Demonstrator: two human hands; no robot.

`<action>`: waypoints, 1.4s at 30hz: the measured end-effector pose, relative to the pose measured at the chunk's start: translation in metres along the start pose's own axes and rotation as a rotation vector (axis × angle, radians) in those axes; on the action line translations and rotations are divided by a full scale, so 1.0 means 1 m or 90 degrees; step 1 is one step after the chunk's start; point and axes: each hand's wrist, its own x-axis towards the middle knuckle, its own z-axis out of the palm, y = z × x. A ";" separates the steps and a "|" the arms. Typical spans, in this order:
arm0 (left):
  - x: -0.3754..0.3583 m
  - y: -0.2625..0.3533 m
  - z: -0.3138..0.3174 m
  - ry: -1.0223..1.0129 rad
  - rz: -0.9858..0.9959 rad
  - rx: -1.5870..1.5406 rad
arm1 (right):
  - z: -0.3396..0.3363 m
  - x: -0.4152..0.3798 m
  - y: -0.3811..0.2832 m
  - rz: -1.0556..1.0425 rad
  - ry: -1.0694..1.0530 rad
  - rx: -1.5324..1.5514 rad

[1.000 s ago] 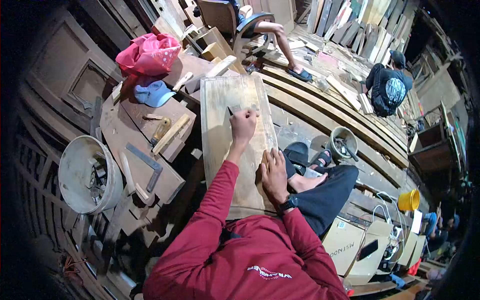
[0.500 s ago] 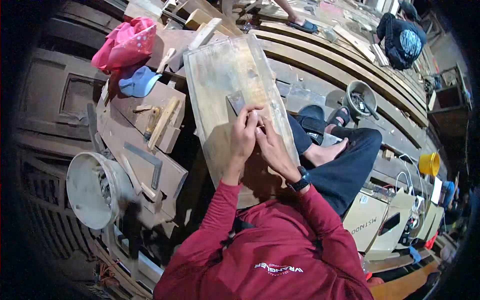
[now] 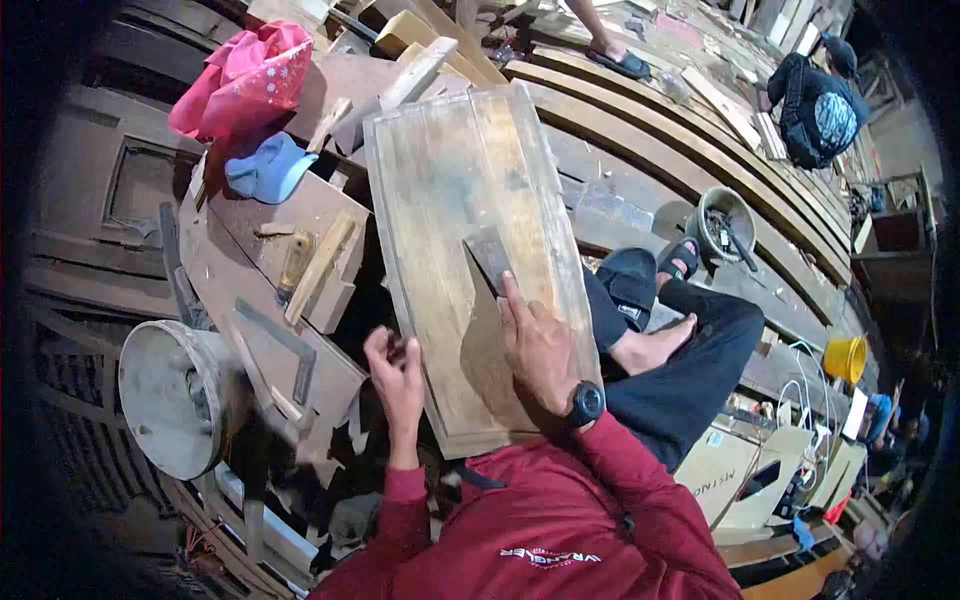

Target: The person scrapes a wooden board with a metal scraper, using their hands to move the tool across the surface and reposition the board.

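Note:
A wooden panel (image 3: 480, 160) with a raised border lies across my lap, pale and patchy in colour. My right hand (image 3: 540, 350), with a black watch on its wrist, grips a putty knife (image 3: 488, 258), its index finger stretched along the flat metal blade. The blade rests on the panel near its middle; the handle is hidden under my palm. My left hand (image 3: 398, 380) hangs beside the panel's left edge, fingers loosely curled and apart, holding nothing.
On the left stand a white bucket (image 3: 165, 400), a metal square (image 3: 285, 345), a blue cap (image 3: 270, 168) and a pink bag (image 3: 245, 85). A grey bucket (image 3: 722, 225) and yellow bucket (image 3: 845, 358) are to the right. Another person (image 3: 815, 105) crouches at the far right.
My hands were together over the putty knife; now the left has moved away to the panel's left side. My right hand has shifted lower and keeps the knife, its index finger extended.

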 end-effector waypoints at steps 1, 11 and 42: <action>-0.010 -0.005 -0.003 -0.035 -0.065 -0.065 | -0.001 0.006 -0.002 0.007 -0.010 -0.020; -0.033 -0.026 0.003 -0.125 -0.136 -0.149 | -0.004 0.069 -0.026 -0.068 0.068 -0.023; -0.071 -0.031 -0.010 -0.244 -0.264 -0.256 | -0.008 0.121 -0.066 -0.071 0.077 -0.066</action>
